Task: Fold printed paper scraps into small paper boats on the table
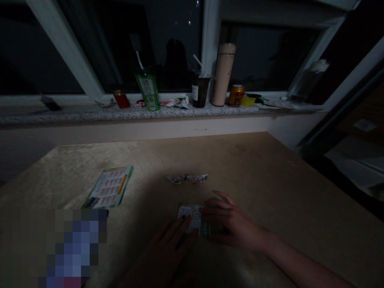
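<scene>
A small printed paper point(197, 217), green and white, lies on the table in front of me. My left hand point(166, 250) is in deep shadow, its fingers stretched out over the paper's left part. From the right, my right hand point(232, 222) rests with fingers extended on the paper's right part. Both hands partly cover it, so any folds under them are hidden. Just beyond the paper sits a small folded paper piece point(187, 179) with two pointed ends. A stack of printed sheets point(110, 186) with red text and green edges lies to the left.
The brown table point(240, 160) reaches to the wall. Along the granite sill point(177, 114) stand a green cup point(148, 92), a dark cup with a straw point(200, 92), a beige bottle point(223, 76), an orange can point(236, 96) and a red jar point(121, 100). A blurred patch point(72, 248) covers the lower left.
</scene>
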{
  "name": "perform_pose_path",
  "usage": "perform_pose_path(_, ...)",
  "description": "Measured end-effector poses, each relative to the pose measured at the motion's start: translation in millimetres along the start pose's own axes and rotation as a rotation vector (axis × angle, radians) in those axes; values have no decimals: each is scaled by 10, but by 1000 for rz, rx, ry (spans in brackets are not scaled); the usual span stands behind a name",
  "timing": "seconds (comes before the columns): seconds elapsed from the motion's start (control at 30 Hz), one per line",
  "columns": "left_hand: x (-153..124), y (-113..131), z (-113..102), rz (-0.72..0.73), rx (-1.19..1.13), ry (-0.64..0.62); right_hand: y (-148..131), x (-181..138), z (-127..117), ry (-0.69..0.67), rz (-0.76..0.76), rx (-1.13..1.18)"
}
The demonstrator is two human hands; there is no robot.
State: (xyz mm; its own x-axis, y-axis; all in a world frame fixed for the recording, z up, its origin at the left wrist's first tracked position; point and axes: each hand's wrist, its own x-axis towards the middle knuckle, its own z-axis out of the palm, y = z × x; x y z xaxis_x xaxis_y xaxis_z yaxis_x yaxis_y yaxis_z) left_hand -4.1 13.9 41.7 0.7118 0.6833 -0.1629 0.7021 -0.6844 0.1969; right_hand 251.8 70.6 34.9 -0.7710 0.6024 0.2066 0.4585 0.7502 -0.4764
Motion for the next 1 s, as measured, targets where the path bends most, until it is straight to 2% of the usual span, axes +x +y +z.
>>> perform_pose_path(0.37, 65, -31, -33, -19, 26, -54, 57, -8, -31, 18, 29, 29)
perform_pose_path(0.77, -16, -56, 116, 27, -63, 75, 70, -17, -36, 17, 55, 62)
perform_pose_path(1.0, -38, -8, -2, 63, -81, 115, 18, -35, -74, -37, -15, -64)
